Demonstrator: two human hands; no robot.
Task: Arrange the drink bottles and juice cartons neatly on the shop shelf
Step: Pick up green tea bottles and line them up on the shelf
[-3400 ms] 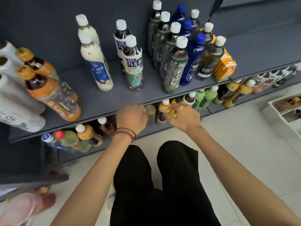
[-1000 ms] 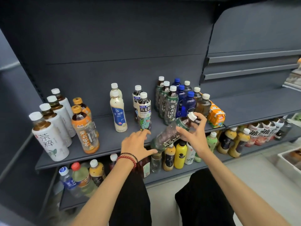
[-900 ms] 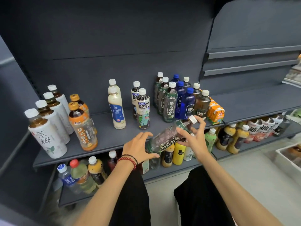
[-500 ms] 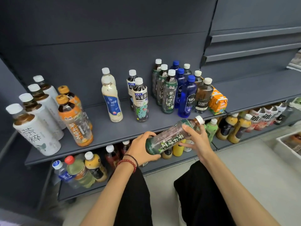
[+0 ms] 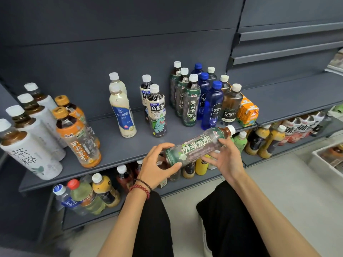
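Observation:
A green-labelled tea bottle with a white cap lies almost level in the air in front of the grey shelf. My left hand grips its base and my right hand holds it near the neck end, cap pointing right. On the shelf behind stand three matching green tea bottles, blue bottles, a Forest Soda bottle and an orange juice carton.
Further left on the shelf stand Suntory oolong bottles, creamy milk-drink bottles, orange tea bottles and white-labelled bottles. The lower shelf holds many mixed bottles. A white crate sits on the floor at right.
Both hands reached to the lower shelf, lifted out the green tea bottle and brought it up in front of the middle shelf. My view has tilted slightly.

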